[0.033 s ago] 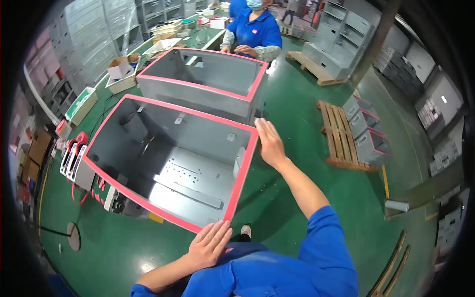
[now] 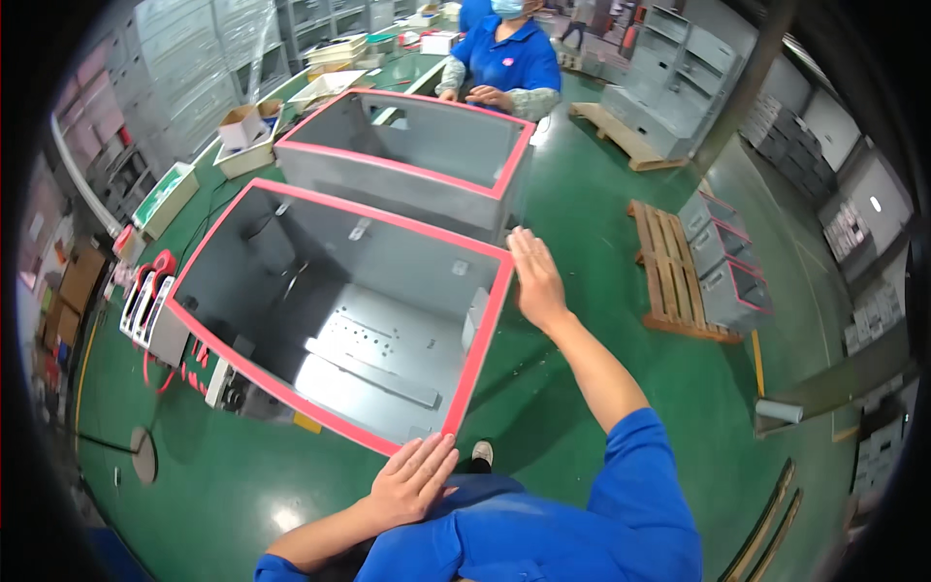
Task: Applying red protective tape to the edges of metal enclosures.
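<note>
A large open grey metal cabinet box (image 2: pixel 398 267) lies in front of me, with a pink strip (image 2: pixel 486 330) running along its rim. Holes and a flat bar show on its inner floor. My left hand (image 2: pixel 417 478) rests with outstretched fingers on the near right corner of the rim. At the far right corner, my right hand (image 2: pixel 538 281) has its fingers extended against the outer side. Neither hand is wrapped round anything. Just beyond stands a second grey box (image 2: pixel 388 179) with the same pink rim.
Across the second box a co-worker (image 2: pixel 504 63) in blue stands with both hands near its far edge. White dispensers (image 2: pixel 155 315) with pink rolls are at left. Trays (image 2: pixel 165 201) line the bench. On the right are a wooden pallet (image 2: pixel 679 267) and smaller boxes (image 2: pixel 734 291).
The whole view has shifted slightly, so the boxes and pallet appear a little further right. Both hands keep their places at the near box's corners.
</note>
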